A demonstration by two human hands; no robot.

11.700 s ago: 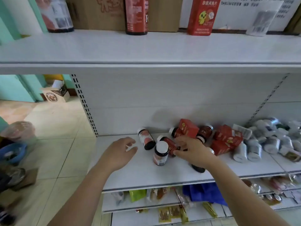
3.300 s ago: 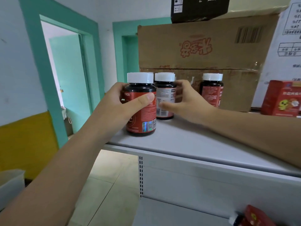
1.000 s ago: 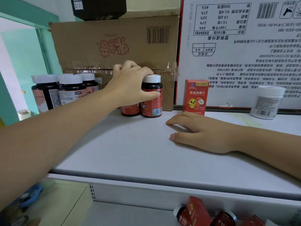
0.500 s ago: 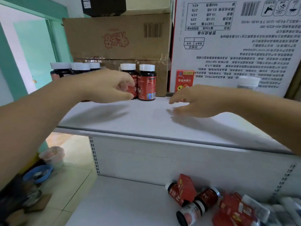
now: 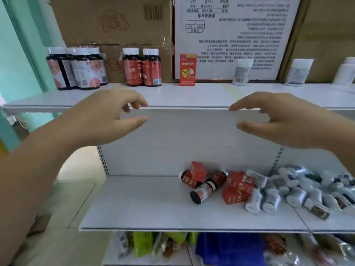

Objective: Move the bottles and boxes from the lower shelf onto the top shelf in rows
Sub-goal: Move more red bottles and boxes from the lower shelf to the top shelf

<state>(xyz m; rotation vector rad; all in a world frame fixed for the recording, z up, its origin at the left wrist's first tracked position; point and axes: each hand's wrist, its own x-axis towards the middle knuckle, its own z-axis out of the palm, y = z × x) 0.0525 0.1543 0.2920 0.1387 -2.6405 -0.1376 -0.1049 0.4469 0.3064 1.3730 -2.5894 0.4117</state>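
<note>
We see the top shelf (image 5: pixel 192 95) and lower shelf (image 5: pixel 144 204) as smooth white painted metal with a faint sheen. The red-labelled bottles (image 5: pixel 142 68) look like dark glossy plastic under matt white caps (image 5: pixel 130 51). The brown carton (image 5: pixel 115 20) is matt cardboard, sealed with shiny tape (image 5: pixel 166 44).

Brown carton (image 5: pixel 115 20), barcode on its face. White carton (image 5: pixel 234 35), print upside down, touching its right side. Teal door frame (image 5: pixel 28 45) to its left. Well below it: green packets (image 5: pixel 143 244), blue bag (image 5: pixel 228 248) beside them. Tiled floor (image 5: pixel 76 189) lower left.
</note>
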